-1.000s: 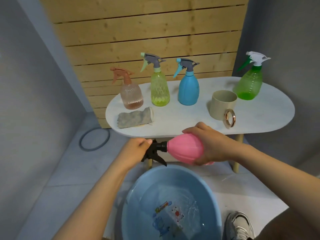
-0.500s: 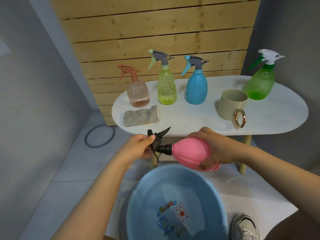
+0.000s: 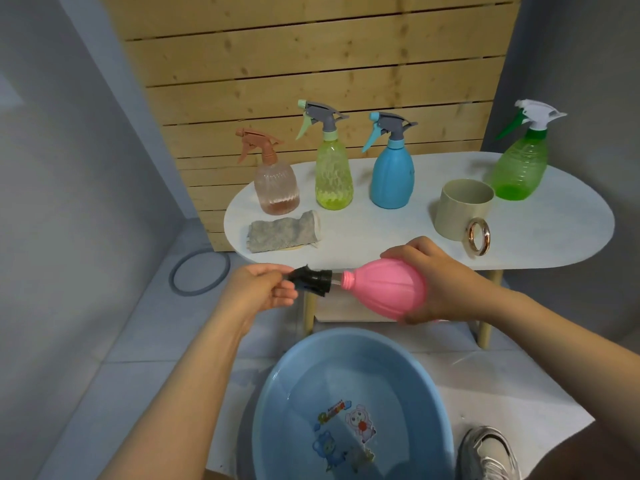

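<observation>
The right hand [image 3: 436, 282] grasps the round pink plastic bottle [image 3: 384, 292], held sideways above the blue plastic basin [image 3: 273, 393]; the left hand [image 3: 258, 292] pinches the black trigger sprayer cap [image 3: 310, 280], just off the bottle's neck; 4 spray bottles stand on the white oval table [image 3: 381, 233] behind.

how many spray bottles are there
5. Four stand on the white oval table: clear peach bottle, yellow-green bottle, opaque blue bottle, bright green bottle. The right hand holds the pink plastic bottle.
</observation>
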{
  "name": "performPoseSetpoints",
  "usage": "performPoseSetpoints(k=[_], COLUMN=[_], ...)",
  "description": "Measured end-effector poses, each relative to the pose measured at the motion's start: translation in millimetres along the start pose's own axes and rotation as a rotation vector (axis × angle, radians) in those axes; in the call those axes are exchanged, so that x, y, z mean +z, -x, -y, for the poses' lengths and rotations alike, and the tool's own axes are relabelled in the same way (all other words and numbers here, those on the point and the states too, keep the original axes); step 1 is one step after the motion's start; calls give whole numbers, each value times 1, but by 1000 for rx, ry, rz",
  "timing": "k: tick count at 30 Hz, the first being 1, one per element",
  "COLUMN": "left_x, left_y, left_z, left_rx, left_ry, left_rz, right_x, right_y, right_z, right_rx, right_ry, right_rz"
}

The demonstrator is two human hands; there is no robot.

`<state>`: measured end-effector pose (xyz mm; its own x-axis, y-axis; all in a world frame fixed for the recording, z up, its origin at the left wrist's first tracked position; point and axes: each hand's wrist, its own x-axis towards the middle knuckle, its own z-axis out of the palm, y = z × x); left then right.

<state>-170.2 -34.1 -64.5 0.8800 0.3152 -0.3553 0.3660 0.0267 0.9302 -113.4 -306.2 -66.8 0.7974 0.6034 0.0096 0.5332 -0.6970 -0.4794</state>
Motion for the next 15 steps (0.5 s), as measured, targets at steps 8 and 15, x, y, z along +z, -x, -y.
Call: performPoseSetpoints(k=[8,15], left_x=[10,-18], left_y=[-1,-32], left_z=[9,2], left_rx=[77,53], left_ry=[-348,-373], left_rz=[161,-34], right_x=[-5,-16], right_y=[-2,2], right_z=[-5,-22], right_rx=[77,250], right_ry=[-124,-72], right_rz=[68,80])
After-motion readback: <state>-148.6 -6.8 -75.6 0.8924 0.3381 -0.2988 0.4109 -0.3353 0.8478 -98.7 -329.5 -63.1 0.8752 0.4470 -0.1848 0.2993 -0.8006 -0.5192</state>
